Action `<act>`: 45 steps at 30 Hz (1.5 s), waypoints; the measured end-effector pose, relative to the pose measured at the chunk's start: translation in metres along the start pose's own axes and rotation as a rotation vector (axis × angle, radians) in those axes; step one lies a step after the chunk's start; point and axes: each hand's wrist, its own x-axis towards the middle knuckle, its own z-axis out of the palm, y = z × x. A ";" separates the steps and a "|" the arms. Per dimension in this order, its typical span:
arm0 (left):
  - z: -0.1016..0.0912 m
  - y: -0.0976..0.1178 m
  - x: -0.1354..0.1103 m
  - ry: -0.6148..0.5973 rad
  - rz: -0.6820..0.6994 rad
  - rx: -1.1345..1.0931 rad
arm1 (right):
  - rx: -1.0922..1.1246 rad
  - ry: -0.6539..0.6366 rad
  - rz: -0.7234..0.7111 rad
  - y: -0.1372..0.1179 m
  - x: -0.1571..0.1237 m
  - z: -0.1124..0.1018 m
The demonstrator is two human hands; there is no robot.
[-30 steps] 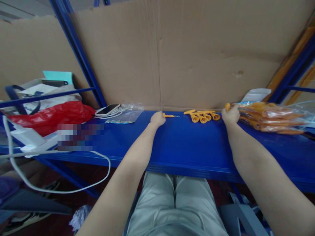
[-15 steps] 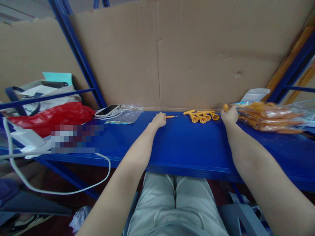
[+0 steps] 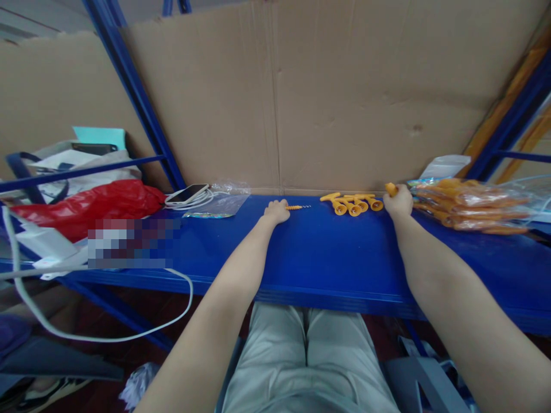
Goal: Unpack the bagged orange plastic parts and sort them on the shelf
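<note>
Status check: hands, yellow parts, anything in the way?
Left hand on corkscrew. Right hand gripping yellow piece. Loose yellow parts between hands. Bagged parts crowding right hand's outer side.

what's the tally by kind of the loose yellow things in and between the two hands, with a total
Cups with round open ends: 4
Corkscrew at the left hand: 1
Partly hidden piece in the right hand: 1
Total: 6

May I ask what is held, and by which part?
Left grip: orange spiral, end opposite its silvery tip. Right grip: orange piece; held part hidden.
</note>
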 end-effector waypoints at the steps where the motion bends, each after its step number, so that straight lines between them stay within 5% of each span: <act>1: -0.001 0.000 -0.001 0.027 0.000 0.003 | 0.011 0.007 -0.004 0.001 0.000 0.000; 10: -0.004 0.002 -0.003 0.055 -0.048 -0.063 | 0.026 0.022 -0.073 -0.007 -0.003 -0.005; 17: -0.001 -0.001 0.000 0.156 -0.013 -0.137 | -0.033 -0.064 -0.265 -0.034 -0.009 -0.006; 24: 0.000 0.000 0.000 0.185 0.032 -0.150 | -0.050 -0.151 -0.579 -0.077 -0.016 -0.003; 32: -0.001 0.001 -0.001 0.197 0.036 -0.157 | -0.226 -0.478 -1.033 -0.129 -0.042 0.010; 45: 0.000 0.001 -0.002 0.201 0.057 -0.153 | -0.411 -0.601 -1.079 -0.143 -0.065 0.011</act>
